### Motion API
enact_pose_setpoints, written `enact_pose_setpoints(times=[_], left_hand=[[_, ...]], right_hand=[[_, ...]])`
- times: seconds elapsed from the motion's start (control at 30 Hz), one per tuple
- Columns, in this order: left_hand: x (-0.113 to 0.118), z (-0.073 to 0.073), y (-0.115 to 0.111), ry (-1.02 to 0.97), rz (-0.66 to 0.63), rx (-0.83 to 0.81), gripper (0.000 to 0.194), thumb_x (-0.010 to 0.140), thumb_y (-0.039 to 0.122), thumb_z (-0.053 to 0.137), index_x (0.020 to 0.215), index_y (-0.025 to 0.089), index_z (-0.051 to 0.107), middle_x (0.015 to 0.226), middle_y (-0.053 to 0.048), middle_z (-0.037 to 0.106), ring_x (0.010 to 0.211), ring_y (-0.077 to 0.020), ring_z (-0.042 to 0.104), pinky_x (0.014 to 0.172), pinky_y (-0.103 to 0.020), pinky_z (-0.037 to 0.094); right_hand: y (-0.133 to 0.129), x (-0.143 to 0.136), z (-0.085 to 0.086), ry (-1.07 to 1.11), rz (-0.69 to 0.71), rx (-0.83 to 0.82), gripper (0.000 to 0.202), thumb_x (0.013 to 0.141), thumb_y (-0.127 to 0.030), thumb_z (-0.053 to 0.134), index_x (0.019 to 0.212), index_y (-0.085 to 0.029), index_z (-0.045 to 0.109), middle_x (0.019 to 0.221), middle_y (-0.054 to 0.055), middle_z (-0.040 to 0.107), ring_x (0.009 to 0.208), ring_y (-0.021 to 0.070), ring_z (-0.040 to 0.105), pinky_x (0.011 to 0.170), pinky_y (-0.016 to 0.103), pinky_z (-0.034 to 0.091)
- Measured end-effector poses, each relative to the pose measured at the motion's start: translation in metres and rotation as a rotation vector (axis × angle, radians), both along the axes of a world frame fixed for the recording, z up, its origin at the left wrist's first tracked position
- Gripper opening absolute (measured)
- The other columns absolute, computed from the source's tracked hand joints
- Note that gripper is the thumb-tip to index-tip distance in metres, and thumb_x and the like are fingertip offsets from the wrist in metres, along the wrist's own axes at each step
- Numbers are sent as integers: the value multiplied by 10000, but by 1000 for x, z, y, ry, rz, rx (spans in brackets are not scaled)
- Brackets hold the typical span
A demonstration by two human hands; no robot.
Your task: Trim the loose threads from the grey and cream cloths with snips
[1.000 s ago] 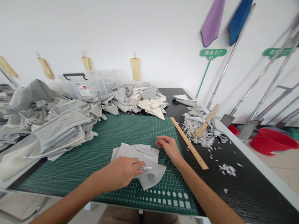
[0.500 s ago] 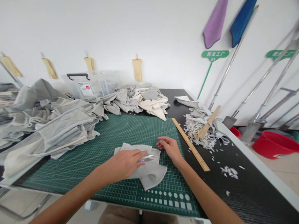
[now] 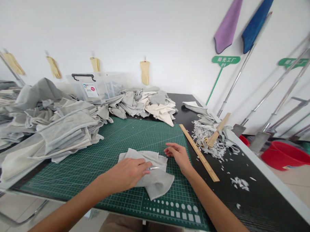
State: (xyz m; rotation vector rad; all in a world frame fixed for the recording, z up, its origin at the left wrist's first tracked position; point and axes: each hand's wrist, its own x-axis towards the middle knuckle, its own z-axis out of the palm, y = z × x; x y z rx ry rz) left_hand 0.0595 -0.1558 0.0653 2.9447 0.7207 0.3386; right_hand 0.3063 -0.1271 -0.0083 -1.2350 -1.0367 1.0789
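Observation:
A grey cloth piece point(image 3: 159, 184) lies rumpled on the green cutting mat point(image 3: 115, 141), near its front right part. My left hand point(image 3: 130, 171) rests over the cloth, its fingers closed on a small metal tool point(image 3: 154, 168) whose shiny tip points right; the rest of it is hidden in the hand. Just past the cloth's right edge is my right hand point(image 3: 177, 155), with fingers loosely curled and apart, holding nothing.
Heaps of grey cloths point(image 3: 68, 130) cover the left and back. Behind them stands a clear plastic box point(image 3: 102, 85). To the right are a wooden ruler point(image 3: 199, 151), white scraps point(image 3: 204, 137) and a red bucket point(image 3: 285, 154) on the floor.
The metal tool in my left hand has turned and now shows as a single thin tip. My right hand has hardly moved; the whole view has shifted slightly.

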Motion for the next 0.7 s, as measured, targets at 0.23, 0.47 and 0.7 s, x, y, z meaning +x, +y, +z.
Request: enact_pose_setpoints(times=[0.23, 0.47, 0.7], left_hand=[[-2, 1, 0, 77, 36, 45, 301, 989, 272, 364, 1203, 183, 555, 960, -66, 674, 803, -204, 647, 688, -293, 480], [-3, -3, 4, 57, 52, 40, 330, 985, 304, 378, 1249, 169, 525, 1037, -84, 669, 865, -219, 649, 729, -312, 481], [7, 6, -6, 34, -17, 28, 347, 983, 332, 384, 1270, 173, 498, 981, -71, 661, 823, -215, 640, 682, -293, 469]], right_hand=[[1, 0, 0, -5, -4, -14, 277, 704, -311, 623, 910, -141, 695, 691, 51, 706, 618, 162, 628, 607, 295, 501], [1, 0, 0, 0, -4, -18, 270, 710, -285, 615, 925, -137, 686, 687, 47, 701, 621, 160, 629, 613, 293, 500], [0, 0, 2, 3, 3, -13, 277, 715, -293, 606, 930, -135, 681, 687, 47, 703, 617, 162, 629, 613, 301, 498]])
